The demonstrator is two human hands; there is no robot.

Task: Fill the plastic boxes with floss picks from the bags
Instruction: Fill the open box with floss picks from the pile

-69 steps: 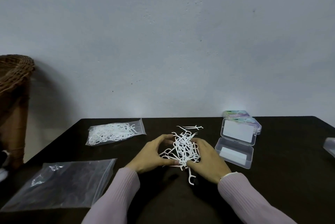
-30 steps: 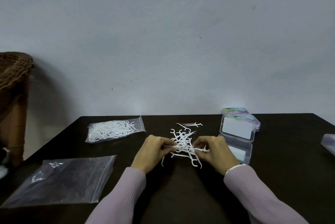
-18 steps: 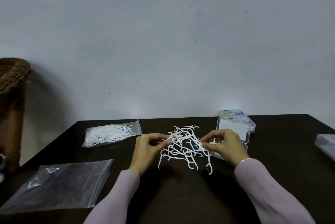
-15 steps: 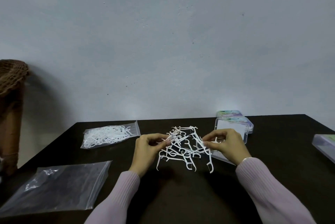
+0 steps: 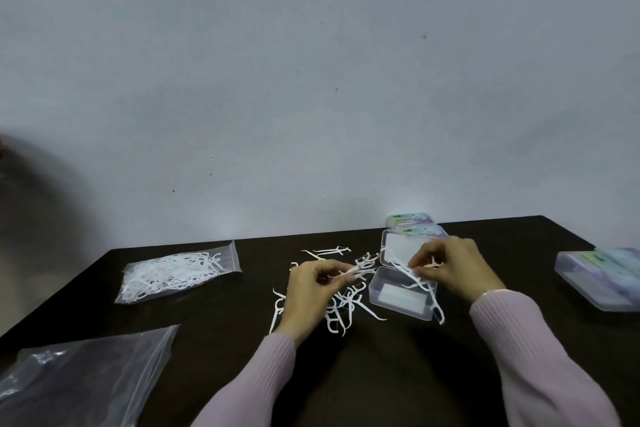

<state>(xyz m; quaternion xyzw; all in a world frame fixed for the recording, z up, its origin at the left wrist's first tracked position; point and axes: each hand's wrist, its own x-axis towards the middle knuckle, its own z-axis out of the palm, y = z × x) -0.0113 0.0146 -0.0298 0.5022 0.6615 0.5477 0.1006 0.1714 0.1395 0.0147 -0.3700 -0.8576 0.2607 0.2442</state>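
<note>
Head view: a dark counter (image 5: 381, 374) stands against a pale grey wall (image 5: 311, 80). The left hand (image 5: 311, 295) pinches a few white floss picks between thumb and fingertips, just above a loose pile of floss picks (image 5: 341, 309) that lies on the counter under and beside it. The right hand (image 5: 453, 271) has its fingers curled round a small bunch of picks (image 5: 412, 274) that dangles over the open plastic box (image 5: 401, 298). That box sits just right of the pile, its lid (image 5: 401, 252) raised behind it and a white strip on its floor. Behind the lid lie 2 closed boxes (image 5: 412, 224) with coloured labels. More closed boxes (image 5: 602, 274) sit near the right edge of the counter. A clear bag full of floss picks (image 5: 176, 274) lies to the left, well apart from the hands. A flat clear bag (image 5: 79, 381) lies at the near left corner. Both forearms wear pale pink ribbed sleeves (image 5: 536, 357).
</note>
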